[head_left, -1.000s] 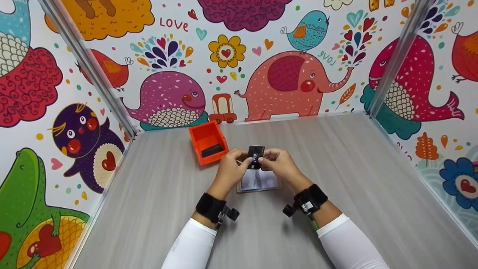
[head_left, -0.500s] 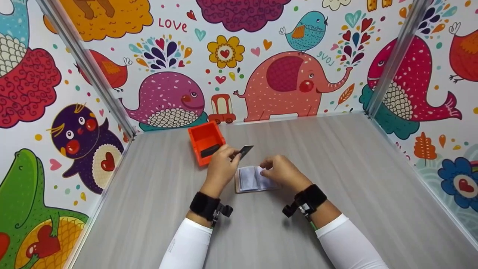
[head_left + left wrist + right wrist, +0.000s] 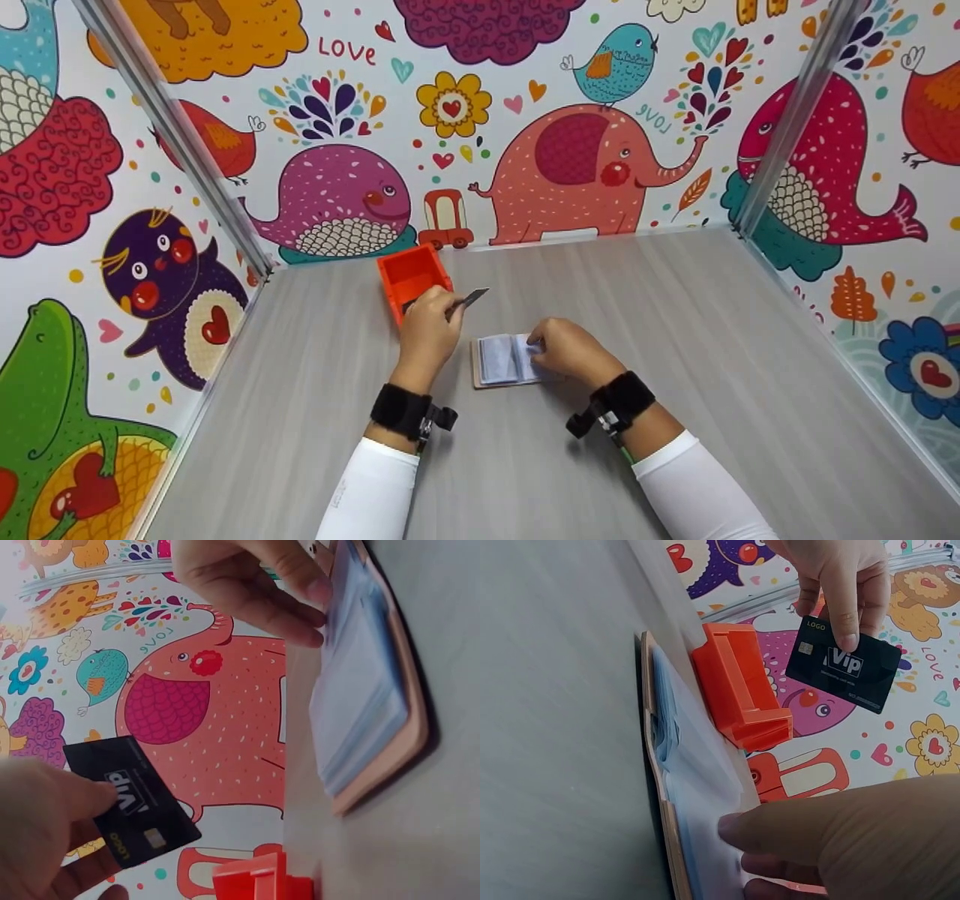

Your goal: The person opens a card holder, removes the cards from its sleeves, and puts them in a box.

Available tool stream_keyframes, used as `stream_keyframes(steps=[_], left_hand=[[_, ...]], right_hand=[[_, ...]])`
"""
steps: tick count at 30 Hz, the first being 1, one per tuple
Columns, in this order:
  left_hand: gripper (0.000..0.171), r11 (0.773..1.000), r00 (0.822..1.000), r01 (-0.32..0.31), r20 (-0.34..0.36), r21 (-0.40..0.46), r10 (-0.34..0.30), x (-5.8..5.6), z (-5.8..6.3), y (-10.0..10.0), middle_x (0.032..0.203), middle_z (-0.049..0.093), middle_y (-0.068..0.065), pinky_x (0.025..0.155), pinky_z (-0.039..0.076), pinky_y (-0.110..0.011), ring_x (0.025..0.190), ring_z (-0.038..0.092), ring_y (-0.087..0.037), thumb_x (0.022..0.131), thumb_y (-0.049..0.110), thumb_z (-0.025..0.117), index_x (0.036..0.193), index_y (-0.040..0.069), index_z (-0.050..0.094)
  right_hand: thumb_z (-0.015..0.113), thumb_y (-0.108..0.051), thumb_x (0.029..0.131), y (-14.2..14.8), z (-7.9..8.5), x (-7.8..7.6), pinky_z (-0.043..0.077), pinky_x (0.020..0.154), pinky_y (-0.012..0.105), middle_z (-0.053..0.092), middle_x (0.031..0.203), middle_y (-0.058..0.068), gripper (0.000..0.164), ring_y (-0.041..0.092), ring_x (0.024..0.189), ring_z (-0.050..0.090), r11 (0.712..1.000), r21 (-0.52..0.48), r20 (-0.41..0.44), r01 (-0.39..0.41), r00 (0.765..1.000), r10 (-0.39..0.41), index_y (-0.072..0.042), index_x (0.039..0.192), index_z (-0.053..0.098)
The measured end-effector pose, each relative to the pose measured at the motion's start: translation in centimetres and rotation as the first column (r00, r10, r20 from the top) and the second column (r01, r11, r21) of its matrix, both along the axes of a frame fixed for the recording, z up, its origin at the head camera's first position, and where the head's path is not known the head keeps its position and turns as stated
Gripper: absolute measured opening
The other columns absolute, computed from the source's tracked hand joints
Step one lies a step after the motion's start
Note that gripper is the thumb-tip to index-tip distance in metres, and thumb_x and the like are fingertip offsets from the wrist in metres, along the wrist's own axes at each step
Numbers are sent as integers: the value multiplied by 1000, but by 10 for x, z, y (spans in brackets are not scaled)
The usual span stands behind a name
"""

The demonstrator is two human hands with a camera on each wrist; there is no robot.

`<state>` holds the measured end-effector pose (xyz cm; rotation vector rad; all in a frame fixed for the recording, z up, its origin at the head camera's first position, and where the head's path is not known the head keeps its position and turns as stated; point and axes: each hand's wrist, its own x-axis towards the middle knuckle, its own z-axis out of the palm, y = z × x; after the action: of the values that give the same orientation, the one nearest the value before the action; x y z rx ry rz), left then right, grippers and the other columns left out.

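Note:
My left hand (image 3: pixel 427 330) pinches a black VIP card (image 3: pixel 135 799) between thumb and fingers, above the table near the orange bin. Printed lettering and a chip show on its face in both wrist views. On the table lies a card holder (image 3: pixel 499 358), spread open, with clear plastic sleeves (image 3: pixel 697 765) and a tan cover (image 3: pixel 416 716). My right hand (image 3: pixel 574 349) is over its right-hand page. The thumb (image 3: pixel 742 831) and fingertips of that hand are right at the sleeves, spaced apart from one another.
The orange bin (image 3: pixel 409 274) stands behind my left hand, which covers its near part and most of the dark thing inside. Grey wood-look table (image 3: pixel 510 465) surrounds the card holder. Printed wall panels (image 3: pixel 450 165) enclose the table at the back and sides.
Both hands held the card over the card holder; the right hand let go. The left hand carried it left towards the bin, tilting it, while the right hand came down to the right-hand page.

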<state>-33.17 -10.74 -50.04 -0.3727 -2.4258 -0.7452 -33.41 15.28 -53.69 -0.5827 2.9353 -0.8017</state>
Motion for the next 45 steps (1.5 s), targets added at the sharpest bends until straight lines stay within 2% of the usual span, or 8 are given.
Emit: stream_keyframes(steps=[7, 13, 22, 28, 32, 36, 40, 45], left_hand=[[13, 988, 996, -92, -4, -124, 92, -3, 0, -12, 98, 75, -10, 87, 55, -50, 100, 75, -34, 103, 11, 79, 111, 11, 89], [13, 965, 987, -161, -20, -206, 161, -11, -4, -26, 99, 73, -12, 88, 49, -51, 102, 73, -34, 102, 9, 78, 110, 8, 89], [17, 907, 967, -236, 4, -349, 253, -26, -11, -36, 104, 73, -16, 83, 45, -50, 105, 70, -38, 98, 2, 71, 105, 3, 87], [26, 882, 953, -232, 86, -410, 291, -41, -15, -34, 109, 77, -18, 94, 48, -54, 110, 72, -39, 103, -1, 63, 110, 3, 88], [28, 873, 954, -211, 104, -440, 283, -49, -19, -31, 110, 78, -19, 97, 49, -59, 109, 72, -39, 104, 1, 62, 111, 4, 89], [28, 877, 951, -191, 140, -442, 277, -53, -23, -29, 108, 80, -18, 98, 48, -60, 107, 72, -38, 103, 2, 61, 109, 5, 89], [28, 878, 938, -175, 196, -446, 287, -56, -26, -29, 107, 81, -18, 101, 46, -63, 108, 72, -38, 103, 3, 60, 107, 4, 88], [20, 876, 929, -154, 235, -456, 286, -57, -29, -28, 106, 82, -19, 103, 43, -63, 107, 73, -39, 100, 2, 67, 102, 3, 87]], right_hand=[[86, 0, 87, -1, -3, 2, 65, 91, 48, 81, 108, 14, 20, 23, 96, 72, 997, 53, -39, -50, 998, 52, 3, 107, 86], [85, 0, 87, -2, -4, 3, 65, 95, 49, 79, 112, 16, 20, 30, 104, 75, 996, 68, -59, -65, 996, 70, 3, 107, 86], [85, 1, 83, 1, -5, 4, 64, 90, 52, 76, 105, 13, 15, 29, 97, 72, 995, 60, -109, -80, 990, 86, 1, 98, 85], [85, 1, 83, 1, -5, 4, 63, 86, 50, 75, 102, 12, 12, 26, 93, 70, 993, 71, -130, -92, 986, 101, 0, 95, 84], [85, 0, 85, 0, -5, 5, 62, 86, 49, 75, 102, 11, 11, 25, 93, 68, 994, 66, -120, -85, 989, 92, 1, 96, 83], [86, -1, 88, -1, -3, 5, 63, 88, 50, 76, 105, 13, 12, 26, 96, 69, 995, 56, -97, -79, 992, 85, 2, 99, 83], [86, -1, 88, -1, -2, 6, 63, 92, 51, 76, 107, 14, 14, 30, 100, 72, 996, 54, -87, -75, 993, 80, 2, 102, 84], [85, -1, 89, 0, -2, 6, 64, 94, 52, 77, 109, 14, 15, 32, 103, 73, 995, 51, -85, -81, 993, 86, 3, 103, 85]])
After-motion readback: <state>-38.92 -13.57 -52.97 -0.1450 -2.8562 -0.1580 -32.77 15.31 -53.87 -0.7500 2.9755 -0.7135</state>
